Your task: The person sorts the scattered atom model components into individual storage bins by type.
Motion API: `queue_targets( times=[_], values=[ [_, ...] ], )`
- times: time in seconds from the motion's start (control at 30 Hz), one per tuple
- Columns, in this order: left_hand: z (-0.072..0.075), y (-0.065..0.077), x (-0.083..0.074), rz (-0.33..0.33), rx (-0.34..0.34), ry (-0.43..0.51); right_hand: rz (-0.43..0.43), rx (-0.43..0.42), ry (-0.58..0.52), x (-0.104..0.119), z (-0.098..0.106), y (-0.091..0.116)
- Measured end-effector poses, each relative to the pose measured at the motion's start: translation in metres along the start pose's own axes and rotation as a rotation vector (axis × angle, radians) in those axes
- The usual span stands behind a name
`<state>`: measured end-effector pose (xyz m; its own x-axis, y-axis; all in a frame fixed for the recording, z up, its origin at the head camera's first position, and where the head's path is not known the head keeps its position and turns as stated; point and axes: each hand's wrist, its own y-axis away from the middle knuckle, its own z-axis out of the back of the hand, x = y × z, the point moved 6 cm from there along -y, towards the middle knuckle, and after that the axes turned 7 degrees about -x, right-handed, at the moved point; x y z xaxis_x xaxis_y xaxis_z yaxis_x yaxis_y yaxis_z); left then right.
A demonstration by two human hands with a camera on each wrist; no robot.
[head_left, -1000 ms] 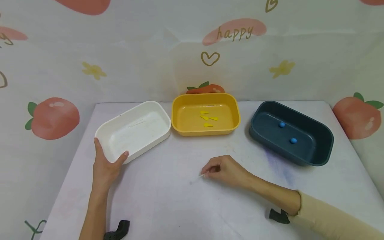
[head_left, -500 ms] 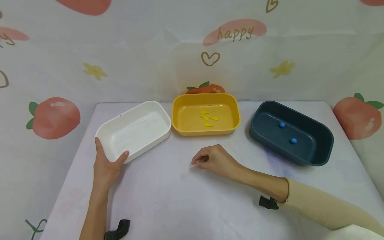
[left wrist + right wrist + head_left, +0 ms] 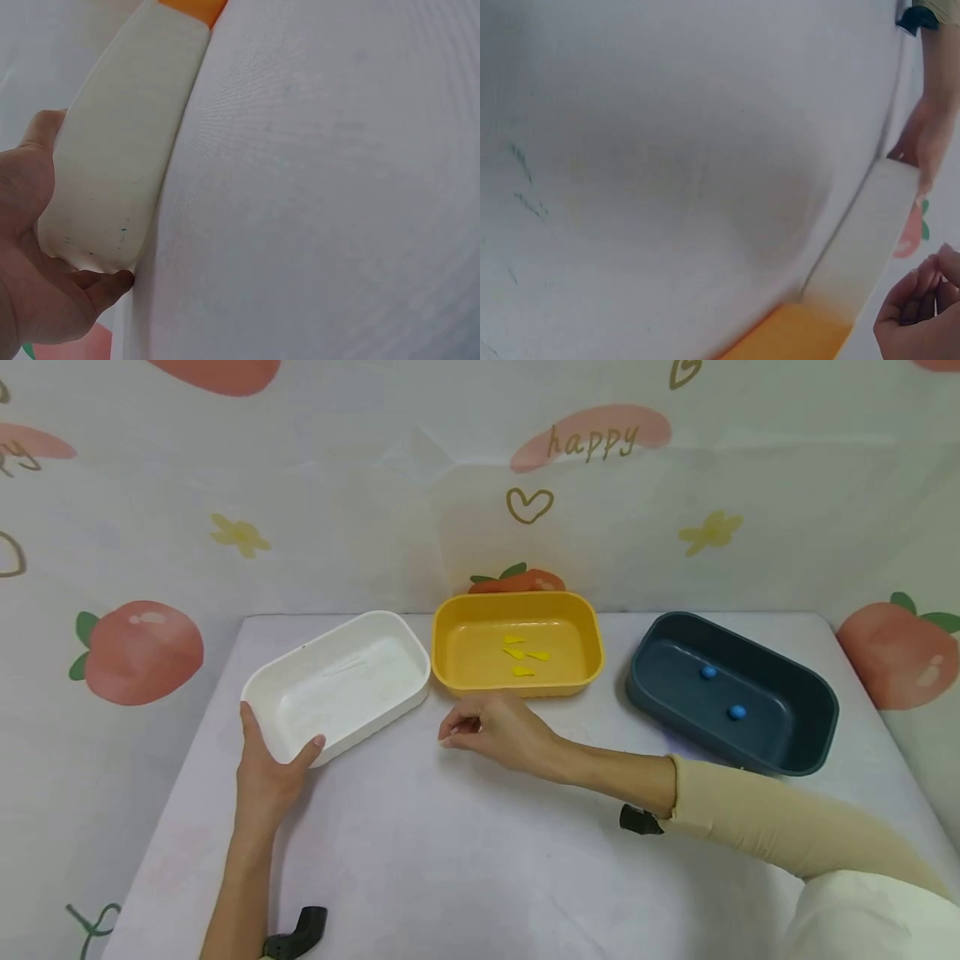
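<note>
My left hand (image 3: pixel 272 777) grips the near-left corner of a white tray (image 3: pixel 315 710), the thumb on its near side and the fingers round its end. A few thin whitish slivers (image 3: pixel 343 667) lie on that tray's floor. My right hand (image 3: pixel 502 732) is in the air just in front of the yellow tray (image 3: pixel 465 668), fingertips pinched together. The thin white sliver seen between them earlier is almost wholly hidden now. In the left wrist view the outer wall of the white tray (image 3: pixel 127 150) shows against my palm.
Several small yellow pieces (image 3: pixel 522 672) lie in the yellow tray. A dark blue tray (image 3: pixel 675 718) on the right holds two blue balls (image 3: pixel 737 712). The white table (image 3: pixel 420 860) ends at a printed cloth backdrop (image 3: pixel 337 510) behind the trays.
My right hand has moved left and away from me, from mid-table toward the trays, still pinched on the thin white sliver. My left hand has stayed on the white tray.
</note>
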<state>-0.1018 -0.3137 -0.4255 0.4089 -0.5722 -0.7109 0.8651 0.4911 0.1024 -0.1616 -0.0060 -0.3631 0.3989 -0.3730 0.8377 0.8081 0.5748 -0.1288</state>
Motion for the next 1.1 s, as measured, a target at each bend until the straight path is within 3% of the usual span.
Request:
queue_targets(
  times=[0.13, 0.53, 1.1],
  values=[
    [-0.001, 0.000, -0.002, -0.003, 0.001, -0.001, 0.037, 0.023, 0.001, 0.006, -0.003, -0.007],
    [-0.001, 0.000, -0.002, -0.019, -0.005, 0.011, 0.178, -0.012, 0.054, 0.030, 0.000, -0.041],
    [0.000, 0.000, -0.003, -0.010, -0.005, 0.011, 0.005, 0.008, 0.111, 0.010, -0.026, -0.113]
  ],
)
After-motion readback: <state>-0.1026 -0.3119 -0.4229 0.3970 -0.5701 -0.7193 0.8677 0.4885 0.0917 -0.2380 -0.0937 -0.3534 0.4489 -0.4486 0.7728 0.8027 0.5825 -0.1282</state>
